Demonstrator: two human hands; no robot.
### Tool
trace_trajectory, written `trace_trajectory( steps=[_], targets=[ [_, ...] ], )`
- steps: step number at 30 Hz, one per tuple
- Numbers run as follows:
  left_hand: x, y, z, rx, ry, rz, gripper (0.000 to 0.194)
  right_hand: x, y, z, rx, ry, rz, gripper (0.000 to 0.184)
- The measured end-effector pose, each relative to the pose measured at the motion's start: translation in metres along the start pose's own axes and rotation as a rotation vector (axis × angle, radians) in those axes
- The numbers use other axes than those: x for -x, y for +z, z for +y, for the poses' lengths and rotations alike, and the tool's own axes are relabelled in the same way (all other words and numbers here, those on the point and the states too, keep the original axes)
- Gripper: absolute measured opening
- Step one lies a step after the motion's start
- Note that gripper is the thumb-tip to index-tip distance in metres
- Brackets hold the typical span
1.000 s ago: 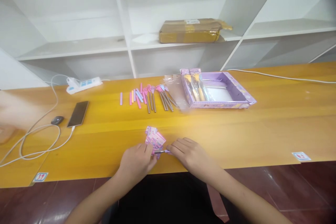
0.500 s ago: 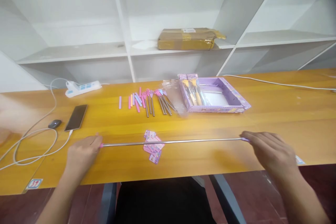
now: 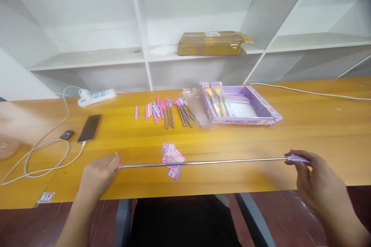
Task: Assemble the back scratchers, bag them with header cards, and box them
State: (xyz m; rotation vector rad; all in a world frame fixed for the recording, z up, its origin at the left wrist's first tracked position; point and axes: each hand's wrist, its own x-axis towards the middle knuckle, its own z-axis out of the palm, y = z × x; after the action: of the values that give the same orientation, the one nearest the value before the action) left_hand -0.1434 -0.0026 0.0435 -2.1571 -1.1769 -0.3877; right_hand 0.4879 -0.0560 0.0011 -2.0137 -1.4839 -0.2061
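Note:
A telescopic back scratcher stretches level across the front of the table, its thin metal rod drawn out long. My left hand is closed around its left end, where only a bit of pink shows. At the other end, my right hand grips the purple end piece between thumb and fingers. Under the rod lies a loose pile of pink and purple printed cards. Farther back are several short back scratchers with pink and blue hand-shaped heads, beside a group of coloured sleeves.
A purple display box holds wrapped back scratchers, with clear plastic bags at its left. On the left are a phone on a white cable, a small black device and a power strip. A taped carton sits on the shelf.
My right hand has moved outward and turned, so the purple end piece shows more. The rod is drawn out longer. The view has shifted slightly; my left hand keeps its grip.

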Motion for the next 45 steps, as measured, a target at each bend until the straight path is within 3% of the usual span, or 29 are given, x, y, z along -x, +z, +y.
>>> trace_trajectory(
  steps=[6, 10, 13, 18, 21, 27, 32, 36, 40, 45],
  targets=[
    [-0.001, 0.002, 0.004, 0.069, -0.069, -0.073, 0.039, -0.005, -0.003, 0.001, 0.008, 0.057, -0.099, 0.021],
    [-0.006, 0.004, 0.008, 0.079, -0.119, -0.115, 0.041, -0.008, 0.007, -0.009, 0.034, 0.052, 0.004, 0.024],
    [-0.011, 0.002, 0.01, 0.071, -0.176, -0.124, 0.042, -0.014, 0.014, -0.005, 0.048, 0.003, 0.036, 0.023],
    [-0.021, 0.004, 0.023, 0.12, -0.177, -0.262, 0.033, -0.02, 0.024, -0.005, 0.065, -0.233, -0.084, 0.024],
    [-0.032, 0.007, 0.045, 0.172, -0.166, -0.413, 0.027, -0.016, 0.036, -0.033, 0.043, -0.407, -0.141, 0.024],
    [-0.062, 0.001, 0.101, 0.285, -0.249, -0.63, 0.024, -0.002, 0.056, -0.115, -0.062, -0.734, -0.191, 0.036],
    [-0.076, -0.007, 0.131, 0.269, -0.337, -0.727, 0.02, 0.015, 0.066, -0.162, -0.009, -0.841, -0.26, 0.029],
    [-0.083, -0.007, 0.151, 0.308, -0.211, -0.865, 0.029, 0.045, 0.076, -0.187, -0.07, -1.06, -0.354, 0.019],
    [-0.087, -0.002, 0.16, 0.315, -0.159, -0.981, 0.031, 0.065, 0.086, -0.201, -0.141, -1.027, -0.405, 0.011],
    [-0.084, 0.004, 0.159, 0.325, -0.147, -0.948, 0.03, 0.055, 0.086, -0.2, -0.232, -1.015, -0.346, 0.019]
  ],
)
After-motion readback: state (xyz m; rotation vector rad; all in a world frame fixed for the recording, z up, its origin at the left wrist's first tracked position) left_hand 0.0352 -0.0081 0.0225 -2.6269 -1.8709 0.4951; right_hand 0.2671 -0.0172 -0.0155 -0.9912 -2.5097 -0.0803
